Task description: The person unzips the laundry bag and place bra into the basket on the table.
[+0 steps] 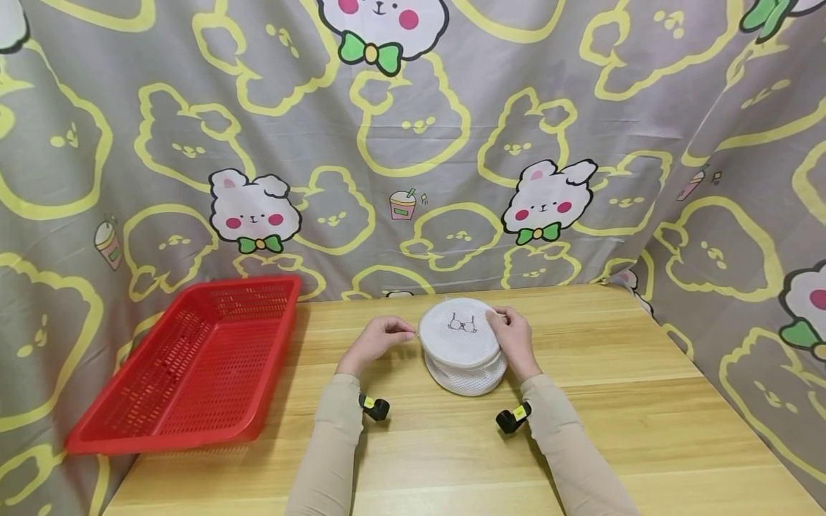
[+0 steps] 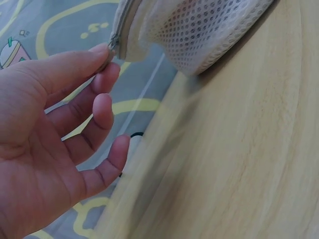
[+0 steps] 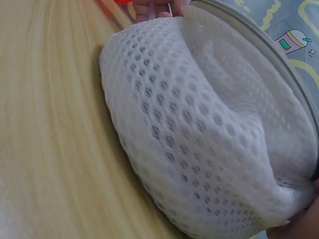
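A round white mesh laundry bag [image 1: 457, 344], with a bra drawn on its flat top, stands on the wooden table. Thumb and forefinger of my left hand [image 1: 374, 345] pinch the small zipper pull [image 2: 114, 45] at the bag's left rim, while the other fingers stay loosely bent. On the opposite side, my right hand [image 1: 516, 342] grips the top rim. Soft mesh sidewall [image 3: 164, 114] sags in folds under the zipped rim in the right wrist view, where only a bit of the right hand shows at the lower right corner.
To the left stands a red plastic basket [image 1: 254, 401] with slotted walls. A grey curtain [image 1: 400, 93] printed with yellow outlines and white bunnies hangs behind the table [image 1: 439, 459] and along both sides. A small black camera sits at each wrist.
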`<state>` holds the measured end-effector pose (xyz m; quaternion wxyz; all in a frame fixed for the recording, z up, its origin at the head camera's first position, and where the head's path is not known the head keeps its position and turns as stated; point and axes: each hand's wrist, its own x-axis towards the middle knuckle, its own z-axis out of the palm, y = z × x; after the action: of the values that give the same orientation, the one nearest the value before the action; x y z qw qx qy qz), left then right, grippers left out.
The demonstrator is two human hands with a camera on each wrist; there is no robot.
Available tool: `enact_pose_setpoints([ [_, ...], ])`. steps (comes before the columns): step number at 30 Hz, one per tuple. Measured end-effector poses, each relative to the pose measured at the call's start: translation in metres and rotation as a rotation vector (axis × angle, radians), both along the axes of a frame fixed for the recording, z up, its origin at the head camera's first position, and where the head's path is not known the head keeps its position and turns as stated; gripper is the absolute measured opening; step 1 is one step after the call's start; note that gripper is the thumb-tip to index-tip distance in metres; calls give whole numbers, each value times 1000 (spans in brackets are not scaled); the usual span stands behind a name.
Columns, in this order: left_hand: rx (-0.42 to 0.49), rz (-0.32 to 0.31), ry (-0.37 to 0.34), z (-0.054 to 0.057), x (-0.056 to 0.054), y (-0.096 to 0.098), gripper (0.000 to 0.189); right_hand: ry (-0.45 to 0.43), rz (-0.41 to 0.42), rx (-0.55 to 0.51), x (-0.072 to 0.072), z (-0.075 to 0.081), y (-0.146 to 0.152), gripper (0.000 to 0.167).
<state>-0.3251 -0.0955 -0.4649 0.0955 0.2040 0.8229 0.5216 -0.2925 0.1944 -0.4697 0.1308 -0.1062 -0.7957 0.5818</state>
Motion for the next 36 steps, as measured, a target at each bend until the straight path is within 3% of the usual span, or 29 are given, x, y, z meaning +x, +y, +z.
enact_pose_setpoints([
  [9, -12, 115, 47, 2, 1, 5, 15, -4, -8, -37, 0, 3, 2, 39],
  [24, -12, 219, 138, -3, -8, 21, 11, -17, -14, -42, -4, 0, 5, 41],
  [36, 2, 262, 108, -6, -21, 33, 14, -54, 16, 20, 0, 2, 6, 49],
])
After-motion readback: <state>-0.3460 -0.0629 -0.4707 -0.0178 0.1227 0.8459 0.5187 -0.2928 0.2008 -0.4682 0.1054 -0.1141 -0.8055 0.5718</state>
